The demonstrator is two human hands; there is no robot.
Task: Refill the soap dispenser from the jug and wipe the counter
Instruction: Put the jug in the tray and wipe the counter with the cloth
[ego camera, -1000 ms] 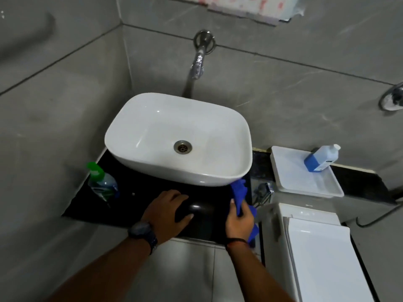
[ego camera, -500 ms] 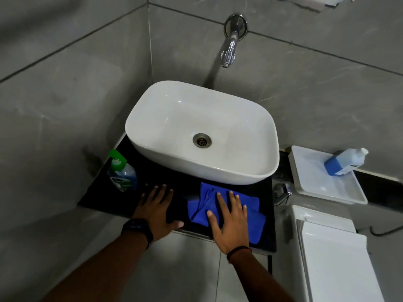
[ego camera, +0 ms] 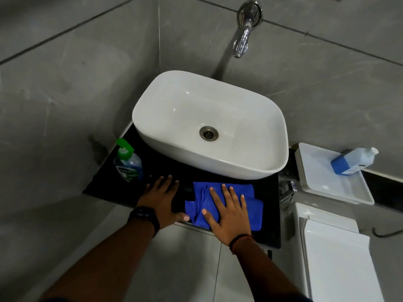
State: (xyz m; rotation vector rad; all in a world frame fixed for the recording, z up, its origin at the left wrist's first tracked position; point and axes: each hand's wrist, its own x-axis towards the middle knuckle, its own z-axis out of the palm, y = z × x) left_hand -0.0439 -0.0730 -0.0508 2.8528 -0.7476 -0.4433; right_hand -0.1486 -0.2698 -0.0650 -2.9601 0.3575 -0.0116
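A blue cloth lies spread on the black counter in front of the white basin. My right hand lies flat on the cloth, fingers spread and pressing down. My left hand rests flat on the bare counter just left of the cloth. The soap dispenser, a clear bottle with a green pump, stands at the counter's left end, beyond my left hand. The jug, a blue and white bottle, lies tilted on a white tray at the right.
A chrome tap juts from the grey tiled wall above the basin. A white toilet cistern stands right of the counter, with a small chrome valve between them. Grey walls close in the left side.
The cloth, bunched in my right hand a second ago, now lies spread flat under my palm. My left hand has opened flat on the counter. The view has shifted left.
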